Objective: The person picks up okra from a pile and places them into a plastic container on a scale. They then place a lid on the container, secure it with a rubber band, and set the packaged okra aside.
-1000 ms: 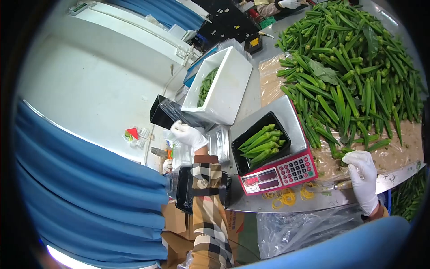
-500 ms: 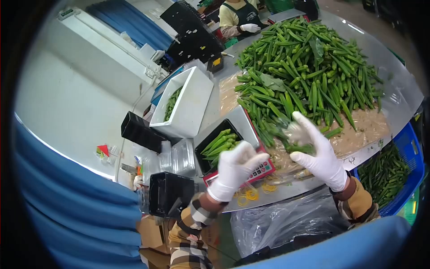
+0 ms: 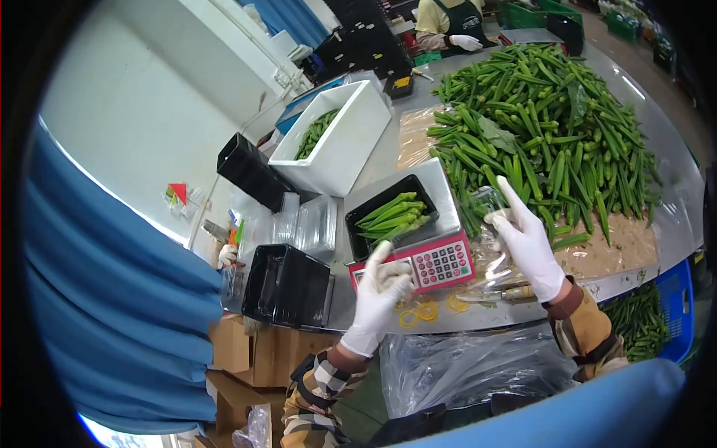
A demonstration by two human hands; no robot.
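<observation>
My left hand [image 3: 379,299], in a white glove, is over the left part of the red-edged scale's keypad panel [image 3: 446,263], fingers apart and holding nothing. On the scale's metal plate [image 3: 441,198] sits a black tray [image 3: 357,209] with several okra pods [image 3: 394,215] lying in its middle. My right hand [image 3: 529,250], also gloved, is at the near edge of a big okra heap [image 3: 545,134]. Its index finger points forward, thumb apart, with no pod visible in its grasp. Shiny clear plastic [image 3: 489,200] shows by those fingertips.
A white foam box [image 3: 340,153] with okra stands behind the scale. Left are clear containers [image 3: 315,228] and stacked black trays [image 3: 287,284]. A knife [image 3: 497,295] and rubber bands [image 3: 426,310] lie near the front edge. Across the table is a person with a gloved hand [image 3: 467,42].
The view has shifted, so the table sits further right. My left hand has drawn back from beside the tray, uncovering the keypad. My right thumb has moved closer to the index finger.
</observation>
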